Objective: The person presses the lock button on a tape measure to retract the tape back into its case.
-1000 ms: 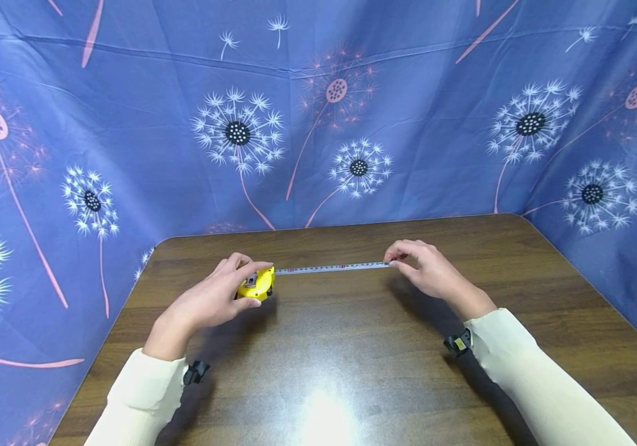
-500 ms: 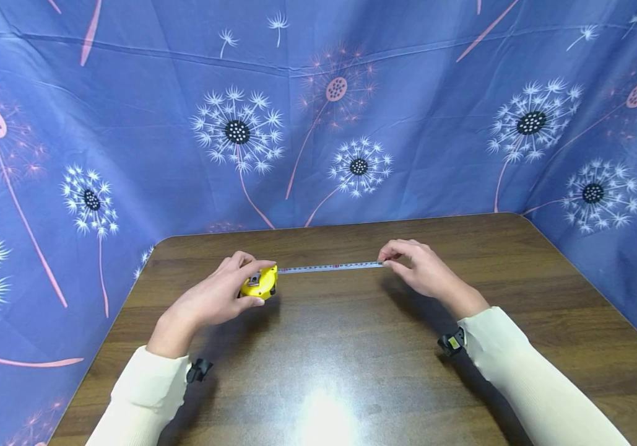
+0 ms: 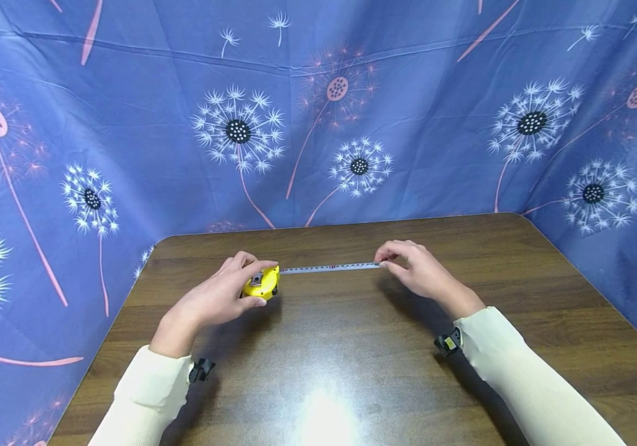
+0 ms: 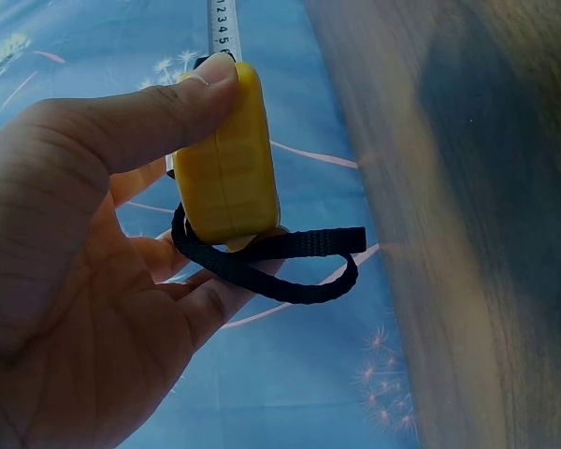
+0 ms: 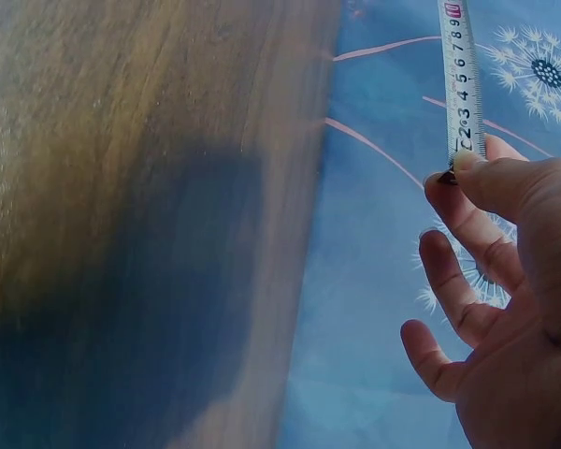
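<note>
My left hand (image 3: pixel 212 297) grips a yellow tape measure (image 3: pixel 262 284) by its case, thumb on one side and fingers on the other. A black wrist strap (image 4: pixel 299 290) loops from the bottom of the case in the left wrist view. From the case a white blade (image 3: pixel 329 268) with printed numbers runs nearly straight to the right. My right hand (image 3: pixel 421 272) pinches the blade's end between thumb and index finger, its other fingers curled loosely in the right wrist view. Both hands are above the table, casting shadows on it.
The brown wood-grain table (image 3: pixel 318 334) spreads beneath both hands, with a bright light reflection near its front. Behind and beside it hangs a blue cloth (image 3: pixel 435 124) with a dandelion print.
My right hand has moved left with the blade end, and my left hand has shifted slightly right with the case. The stretch of blade showing between them is shorter.
</note>
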Available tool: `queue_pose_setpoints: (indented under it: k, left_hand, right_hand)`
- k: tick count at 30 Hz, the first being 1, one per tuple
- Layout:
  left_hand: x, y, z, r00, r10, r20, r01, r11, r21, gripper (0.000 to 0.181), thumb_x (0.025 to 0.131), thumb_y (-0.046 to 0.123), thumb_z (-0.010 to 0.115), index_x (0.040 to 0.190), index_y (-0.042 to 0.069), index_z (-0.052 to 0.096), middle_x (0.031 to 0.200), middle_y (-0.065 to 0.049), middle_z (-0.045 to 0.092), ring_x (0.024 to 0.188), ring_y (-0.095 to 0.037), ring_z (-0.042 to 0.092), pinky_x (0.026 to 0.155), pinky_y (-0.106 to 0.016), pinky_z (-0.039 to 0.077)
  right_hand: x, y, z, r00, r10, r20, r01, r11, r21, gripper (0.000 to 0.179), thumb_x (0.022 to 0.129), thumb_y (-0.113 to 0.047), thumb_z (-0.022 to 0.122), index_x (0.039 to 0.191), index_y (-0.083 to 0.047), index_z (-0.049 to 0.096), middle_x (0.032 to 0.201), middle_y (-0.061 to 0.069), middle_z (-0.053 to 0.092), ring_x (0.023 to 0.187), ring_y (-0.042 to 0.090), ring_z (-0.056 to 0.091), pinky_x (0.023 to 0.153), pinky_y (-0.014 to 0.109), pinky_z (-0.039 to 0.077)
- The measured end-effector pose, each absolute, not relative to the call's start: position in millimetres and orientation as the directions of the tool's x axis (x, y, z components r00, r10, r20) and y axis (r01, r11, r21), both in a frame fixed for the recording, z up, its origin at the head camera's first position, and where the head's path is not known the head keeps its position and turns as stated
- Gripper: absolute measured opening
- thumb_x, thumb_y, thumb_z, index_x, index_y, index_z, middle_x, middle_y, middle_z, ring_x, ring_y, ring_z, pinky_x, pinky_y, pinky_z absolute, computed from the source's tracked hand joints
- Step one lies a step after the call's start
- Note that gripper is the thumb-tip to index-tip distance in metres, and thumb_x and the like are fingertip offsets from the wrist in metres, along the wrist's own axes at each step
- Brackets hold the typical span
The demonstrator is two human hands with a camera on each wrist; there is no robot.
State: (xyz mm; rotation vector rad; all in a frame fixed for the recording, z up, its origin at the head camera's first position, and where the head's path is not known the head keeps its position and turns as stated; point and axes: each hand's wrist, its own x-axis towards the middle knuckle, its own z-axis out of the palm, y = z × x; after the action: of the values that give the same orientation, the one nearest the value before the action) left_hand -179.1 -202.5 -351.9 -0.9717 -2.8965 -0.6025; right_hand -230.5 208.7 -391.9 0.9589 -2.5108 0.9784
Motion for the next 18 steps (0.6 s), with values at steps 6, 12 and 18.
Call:
queue_pose_setpoints:
  k: [6, 12, 18]
  left_hand:
    - [-178.3, -201.0, -352.6, -0.811, 0.567, 0.145, 0.577, 0.735, 0.355, 0.071, 0.089, 0.019, 0.084, 0.152, 0.023, 0.052, 0.129, -0.009, 0.051, 0.116, -0.027, 0.049, 0.096, -0.049, 0.046]
    - [-177.6, -199.3, -352.7, -0.811, 0.567, 0.147, 0.578, 0.735, 0.356, 0.071, 0.089, 0.019, 0.084, 0.152, 0.022, 0.052, 0.128, -0.008, 0.051, 0.116, -0.027, 0.049, 0.096, -0.049, 0.046]
    - [-177.4, -197.8, -352.5, -0.807, 0.570, 0.152, 0.583, 0.731, 0.355, 0.071, 0.088, 0.018, 0.084, 0.151, 0.022, 0.052, 0.128, -0.008, 0.051, 0.115, -0.027, 0.049, 0.096, -0.048, 0.046]
  right_hand:
    - [-229.8, 205.9, -393.0, -0.732, -0.486, 0.478, -0.682, 0.533, -0.501, 0.021, 0.091, 0.005, 0.074, 0.098, -0.014, 0.071, 0.096, -0.006, 0.072, 0.093, 0.019, 0.062, 0.085, 0.054, 0.047]
    - [-229.4, 203.7, -393.8, -0.735, -0.481, 0.478, -0.678, 0.533, -0.506, 0.020, 0.091, 0.004, 0.074, 0.097, -0.015, 0.071, 0.096, -0.007, 0.072, 0.092, 0.018, 0.062, 0.085, 0.054, 0.047]
    - [-229.2, 201.2, -394.2, -0.740, -0.485, 0.467, -0.673, 0.535, -0.511, 0.021, 0.091, 0.005, 0.073, 0.098, -0.014, 0.071, 0.096, -0.006, 0.071, 0.094, 0.019, 0.063, 0.085, 0.050, 0.049]
